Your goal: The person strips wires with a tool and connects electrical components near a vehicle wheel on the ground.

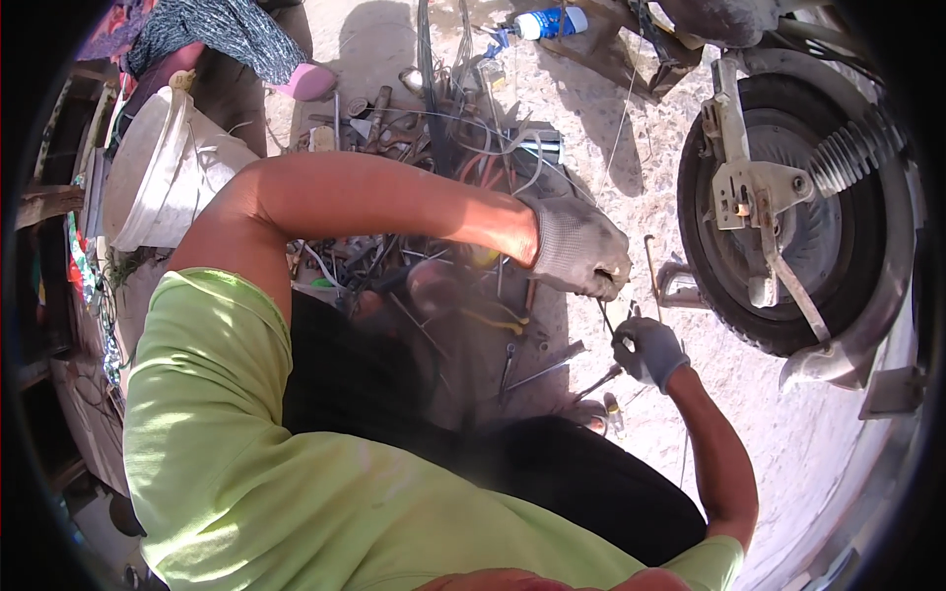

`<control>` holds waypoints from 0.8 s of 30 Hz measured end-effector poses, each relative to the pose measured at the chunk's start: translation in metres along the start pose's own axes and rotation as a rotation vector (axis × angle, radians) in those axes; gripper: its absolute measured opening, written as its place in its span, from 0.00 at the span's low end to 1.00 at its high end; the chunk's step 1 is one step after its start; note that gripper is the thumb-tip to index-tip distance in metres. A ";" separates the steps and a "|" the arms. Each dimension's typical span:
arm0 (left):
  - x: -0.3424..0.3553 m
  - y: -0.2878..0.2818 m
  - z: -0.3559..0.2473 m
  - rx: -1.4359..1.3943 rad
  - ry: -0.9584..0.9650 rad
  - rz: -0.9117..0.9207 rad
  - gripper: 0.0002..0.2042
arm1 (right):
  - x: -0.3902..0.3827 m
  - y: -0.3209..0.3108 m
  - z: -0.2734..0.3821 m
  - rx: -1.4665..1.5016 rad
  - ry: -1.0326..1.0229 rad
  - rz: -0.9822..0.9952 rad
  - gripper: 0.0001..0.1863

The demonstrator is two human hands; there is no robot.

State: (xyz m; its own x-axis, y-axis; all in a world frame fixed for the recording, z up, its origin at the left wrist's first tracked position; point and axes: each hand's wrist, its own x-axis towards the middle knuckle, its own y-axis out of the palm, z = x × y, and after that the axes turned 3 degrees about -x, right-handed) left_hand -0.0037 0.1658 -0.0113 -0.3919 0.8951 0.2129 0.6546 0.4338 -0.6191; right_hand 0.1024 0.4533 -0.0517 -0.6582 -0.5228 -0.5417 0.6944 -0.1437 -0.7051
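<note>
My left hand (581, 246), in a grey knitted glove, reaches across from the left and is closed in a fist around the upper end of a thin dark rod (605, 317). My right hand (652, 353), gloved as well, sits just below it with thumb and fingers curled together at the rod's lower end. What kind of tool or part the rod is does not show. Beside the right hand, a dark-handled tool (597, 382) slants over the ground. The scooter wheel (788, 212) stands to the right, apart from both hands.
Loose tools and metal parts (394, 128) lie heaped behind my left arm. A spanner (506, 369) rests on the concrete near my legs. At the far left is a tilted white bucket (163, 172); a blue-and-white bottle (552, 23) lies at the back. A shock spring (855, 153) adjoins the wheel.
</note>
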 end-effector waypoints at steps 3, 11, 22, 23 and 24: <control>0.008 0.011 -0.001 0.048 -0.047 0.086 0.12 | -0.010 0.013 -0.017 -0.073 -0.002 0.118 0.09; -0.007 0.030 0.007 0.093 -0.238 0.244 0.15 | -0.033 0.037 -0.045 -0.107 0.079 0.288 0.12; 0.004 0.047 0.053 -0.040 -0.310 0.117 0.15 | -0.080 0.093 -0.100 -0.269 0.166 0.584 0.12; 0.007 0.045 0.050 -0.046 -0.308 0.122 0.15 | -0.084 0.086 -0.097 -0.223 0.176 0.498 0.12; 0.010 0.036 0.038 -0.021 -0.355 0.165 0.15 | -0.083 0.075 -0.092 -0.204 0.160 0.426 0.11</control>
State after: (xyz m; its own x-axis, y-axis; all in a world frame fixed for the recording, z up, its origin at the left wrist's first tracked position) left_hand -0.0092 0.1865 -0.0601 -0.4771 0.8631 -0.1655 0.7392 0.2923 -0.6067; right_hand 0.1823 0.5633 -0.1019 -0.3757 -0.3613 -0.8534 0.8510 0.2301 -0.4720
